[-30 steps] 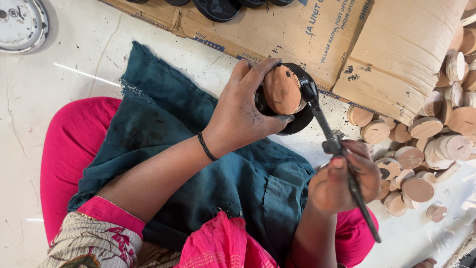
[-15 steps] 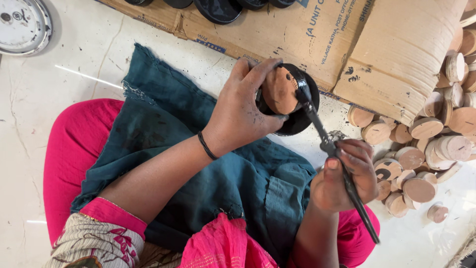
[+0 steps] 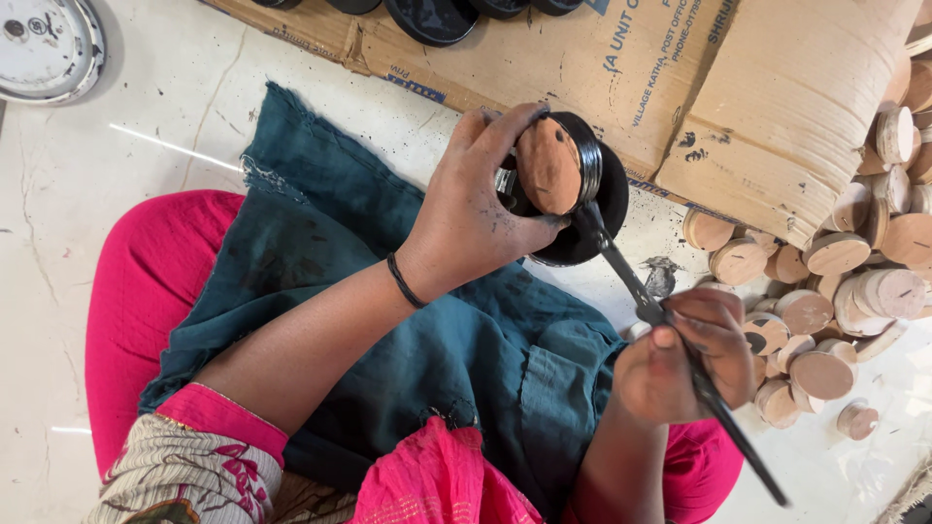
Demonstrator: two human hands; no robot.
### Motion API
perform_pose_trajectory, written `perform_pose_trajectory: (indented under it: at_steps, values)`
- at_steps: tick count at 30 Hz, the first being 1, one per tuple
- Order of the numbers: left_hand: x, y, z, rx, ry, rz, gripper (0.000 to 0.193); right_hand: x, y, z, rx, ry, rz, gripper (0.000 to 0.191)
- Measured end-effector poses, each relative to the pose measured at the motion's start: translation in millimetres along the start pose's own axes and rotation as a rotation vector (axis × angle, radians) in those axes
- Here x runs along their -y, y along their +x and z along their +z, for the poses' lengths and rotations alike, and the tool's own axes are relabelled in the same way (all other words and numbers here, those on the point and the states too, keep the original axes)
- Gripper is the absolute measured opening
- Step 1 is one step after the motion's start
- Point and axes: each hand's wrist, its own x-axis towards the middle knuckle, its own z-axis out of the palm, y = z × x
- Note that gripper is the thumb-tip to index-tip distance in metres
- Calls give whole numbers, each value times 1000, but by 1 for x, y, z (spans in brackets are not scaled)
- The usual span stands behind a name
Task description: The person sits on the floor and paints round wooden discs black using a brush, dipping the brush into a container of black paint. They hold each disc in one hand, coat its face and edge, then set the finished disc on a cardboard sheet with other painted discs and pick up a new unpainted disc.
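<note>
My left hand [image 3: 476,218] grips a small round clay lid [image 3: 550,163], its brown face tilted toward me and its rim painted black. My right hand [image 3: 684,359] pinches a long black paintbrush [image 3: 680,354] whose tip touches the lid's lower right edge. A shallow black paint dish [image 3: 592,228] lies just beneath the lid. A dark teal cloth [image 3: 388,340] covers my lap over pink clothing.
A heap of unpainted round clay lids [image 3: 835,281] lies at the right on the white floor. Flattened cardboard [image 3: 602,58] with black painted pieces on it lies at the top. A round white metal plate [image 3: 44,34] rests at the top left.
The lid has turned in my left hand, so its brown face now shows more side-on. My right hand and the brush have shifted slightly, the tip staying on the lid's edge.
</note>
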Motion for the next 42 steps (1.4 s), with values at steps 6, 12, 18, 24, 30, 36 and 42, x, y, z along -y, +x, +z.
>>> perform_pose_trajectory:
  at_steps: [6,12,18,24,30,36,42]
  values:
    - [1,2,2,19,-28,-3,89,-1,1,0,-73,167,122,20]
    - [-1,-1,7,5,22,-18,92,5,-5,7,25,73,120,20]
    - [0,-3,3,116,-68,-30,97,8,-3,5,20,65,122,22]
    - [1,0,-2,57,-7,-28,93,7,0,5,37,-100,-49,20]
    - [-3,-1,-1,99,-19,-73,92,3,0,12,-44,57,59,22]
    - [-3,2,-2,57,28,-80,90,6,2,5,49,14,31,20]
    - [-4,1,-3,79,32,-49,91,-4,10,1,-46,60,11,24]
